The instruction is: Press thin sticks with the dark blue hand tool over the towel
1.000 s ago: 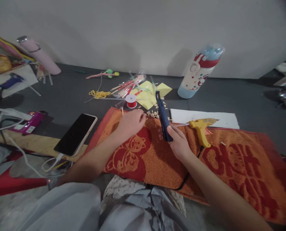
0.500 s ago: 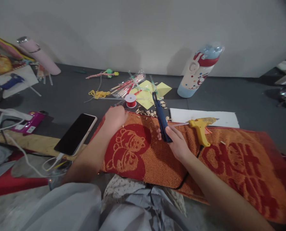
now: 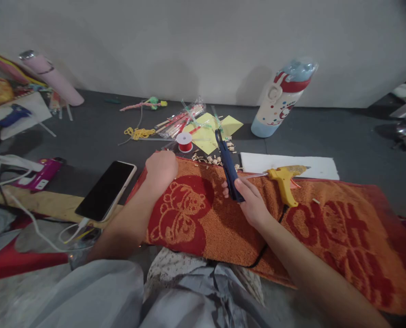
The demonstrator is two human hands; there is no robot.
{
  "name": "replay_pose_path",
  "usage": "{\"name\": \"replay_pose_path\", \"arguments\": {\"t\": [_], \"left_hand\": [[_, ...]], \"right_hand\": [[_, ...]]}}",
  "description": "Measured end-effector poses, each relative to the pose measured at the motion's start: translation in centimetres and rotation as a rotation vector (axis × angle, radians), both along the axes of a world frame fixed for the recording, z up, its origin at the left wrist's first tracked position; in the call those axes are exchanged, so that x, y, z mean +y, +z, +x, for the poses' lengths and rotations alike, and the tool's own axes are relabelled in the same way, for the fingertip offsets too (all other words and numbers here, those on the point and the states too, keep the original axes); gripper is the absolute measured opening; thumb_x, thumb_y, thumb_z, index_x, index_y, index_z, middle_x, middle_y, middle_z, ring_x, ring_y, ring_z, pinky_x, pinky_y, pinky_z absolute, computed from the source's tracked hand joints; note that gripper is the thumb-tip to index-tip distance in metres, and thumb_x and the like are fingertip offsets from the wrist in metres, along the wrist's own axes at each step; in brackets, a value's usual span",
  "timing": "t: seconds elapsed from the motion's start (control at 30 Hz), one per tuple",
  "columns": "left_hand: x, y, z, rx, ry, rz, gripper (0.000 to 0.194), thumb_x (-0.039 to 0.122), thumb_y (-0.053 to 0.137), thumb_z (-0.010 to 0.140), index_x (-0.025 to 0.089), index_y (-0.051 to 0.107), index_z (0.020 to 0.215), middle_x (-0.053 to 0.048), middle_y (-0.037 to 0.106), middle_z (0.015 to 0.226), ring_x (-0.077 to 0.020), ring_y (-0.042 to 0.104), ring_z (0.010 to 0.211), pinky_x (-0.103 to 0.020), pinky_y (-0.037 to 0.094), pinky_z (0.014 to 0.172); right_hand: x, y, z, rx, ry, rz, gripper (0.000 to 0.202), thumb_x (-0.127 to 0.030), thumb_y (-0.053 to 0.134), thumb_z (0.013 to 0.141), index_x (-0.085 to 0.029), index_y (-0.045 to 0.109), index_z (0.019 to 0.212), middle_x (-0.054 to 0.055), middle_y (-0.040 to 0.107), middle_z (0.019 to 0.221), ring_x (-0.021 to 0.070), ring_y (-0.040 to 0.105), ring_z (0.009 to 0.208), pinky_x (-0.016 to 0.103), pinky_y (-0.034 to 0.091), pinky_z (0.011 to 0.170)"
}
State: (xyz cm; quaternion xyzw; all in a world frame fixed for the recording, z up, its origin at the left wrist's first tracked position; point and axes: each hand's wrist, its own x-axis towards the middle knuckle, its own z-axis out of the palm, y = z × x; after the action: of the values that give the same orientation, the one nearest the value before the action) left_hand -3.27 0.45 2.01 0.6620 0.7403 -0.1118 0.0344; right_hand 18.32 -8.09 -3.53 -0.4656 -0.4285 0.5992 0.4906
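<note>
My right hand (image 3: 252, 200) grips a long, dark blue hand tool (image 3: 228, 166) by its lower end, holding it slanted above the orange-and-red towel (image 3: 230, 232). The tool's black, curved tip points away from me, towards small cut wooden pieces (image 3: 208, 159). My left hand (image 3: 162, 166) rests curled at the towel's upper left edge. Its fingers face away from me, so whatever they may hold is hidden. Just beyond it stands a spool of red thread (image 3: 185, 142). A yellow glue gun (image 3: 285, 182) lies right of my right hand, partly on a white strip (image 3: 322, 167).
Yellow paper sheets (image 3: 232, 125) and wrapped sticks (image 3: 179, 120) lie behind the spool. A bottle (image 3: 273, 111) stands at the back right. At left are a phone (image 3: 105, 191) on a cable, a purple power strip (image 3: 46, 173) and a pink flask (image 3: 56, 79). Yellow cord (image 3: 139, 133) lies nearby.
My left hand has shifted slightly left and its fingers are tucked further out of sight. My right hand and the blue tool stay nearly still. The whole view has moved a little.
</note>
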Motion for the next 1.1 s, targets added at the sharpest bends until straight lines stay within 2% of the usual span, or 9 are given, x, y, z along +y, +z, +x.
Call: {"name": "replay_pose_path", "arguments": {"t": [0.1,0.23,0.37,0.53,0.7,0.87,1.0,1.1], "left_hand": [[-0.7,0.6,0.8,-0.038,-0.012,0.173,0.039,0.028,0.035,0.092,0.009,0.069,0.097,-0.022,0.070,0.094,-0.0333,0.068,0.089,-0.037,0.049,0.074],[-1.3,0.8,1.5,-0.159,-0.145,0.317,0.037,0.032,0.032,0.095,0.014,0.063,0.104,-0.014,0.070,0.096,-0.0246,0.066,0.084,-0.031,0.044,0.072],[-1.2,0.4,1.7,-0.236,-0.202,0.326,0.030,0.031,0.036,0.095,0.017,0.059,0.108,-0.009,0.070,0.090,-0.0188,0.063,0.078,-0.027,0.038,0.067],[-1.0,-0.2,1.6,-0.280,-0.247,0.346,0.027,0.030,0.037,0.095,0.018,0.058,0.107,-0.009,0.068,0.088,-0.0190,0.062,0.077,-0.027,0.037,0.066],[-1.0,-0.6,1.6,-0.303,-0.300,0.389,0.028,0.028,0.034,0.096,0.018,0.059,0.105,-0.009,0.069,0.090,-0.0187,0.063,0.081,-0.027,0.038,0.067],[-0.7,-1.6,1.3,-0.351,-0.388,0.490,0.029,0.026,0.034,0.097,0.018,0.059,0.111,-0.010,0.068,0.099,-0.0204,0.063,0.091,-0.029,0.042,0.074],[-0.5,-2.4,1.2,-0.350,-0.452,0.507,0.029,0.022,0.036,0.096,0.015,0.060,0.110,-0.010,0.068,0.099,-0.0211,0.063,0.093,-0.030,0.045,0.077],[-0.5,-2.4,1.3,-0.338,-0.465,0.486,0.030,0.020,0.036,0.095,0.014,0.061,0.111,-0.011,0.069,0.099,-0.0210,0.064,0.092,-0.031,0.047,0.078]], "right_hand": [[0.0,-0.1,0.0,-0.012,0.005,-0.007,0.044,-0.065,0.061,0.076,-0.022,0.062,0.082,0.004,0.066,0.079,0.0180,0.060,0.068,0.033,0.051,0.066],[-0.1,-0.3,0.1,-0.015,0.012,-0.021,0.044,-0.064,0.062,0.075,-0.021,0.063,0.087,0.004,0.066,0.081,0.0177,0.060,0.068,0.033,0.050,0.067],[-0.4,-0.5,-0.1,-0.051,0.028,-0.014,0.047,-0.061,0.064,0.075,-0.020,0.064,0.098,0.006,0.068,0.087,0.0197,0.061,0.076,0.034,0.050,0.071],[-0.8,-0.6,-0.3,-0.082,0.013,-0.056,0.062,-0.059,0.071,0.068,-0.020,0.060,0.116,0.011,0.067,0.115,0.0240,0.062,0.095,0.041,0.047,0.091],[-0.9,-0.7,-0.3,-0.084,0.022,-0.035,0.064,-0.060,0.071,0.069,-0.020,0.061,0.118,0.011,0.067,0.120,0.0287,0.061,0.109,0.046,0.044,0.099],[-1.0,-0.6,-0.4,-0.096,0.049,-0.016,0.070,-0.063,0.069,0.069,-0.019,0.059,0.123,0.012,0.064,0.127,0.0298,0.058,0.116,0.047,0.041,0.105],[-1.1,-0.7,-0.4,-0.114,0.056,-0.010,0.070,-0.064,0.068,0.071,-0.021,0.058,0.125,0.012,0.062,0.130,0.0299,0.056,0.121,0.048,0.039,0.107],[-1.1,-0.7,-0.3,-0.119,0.049,-0.010,0.070,-0.063,0.068,0.071,-0.021,0.057,0.126,0.012,0.060,0.133,0.0302,0.054,0.124,0.049,0.037,0.109]]}}
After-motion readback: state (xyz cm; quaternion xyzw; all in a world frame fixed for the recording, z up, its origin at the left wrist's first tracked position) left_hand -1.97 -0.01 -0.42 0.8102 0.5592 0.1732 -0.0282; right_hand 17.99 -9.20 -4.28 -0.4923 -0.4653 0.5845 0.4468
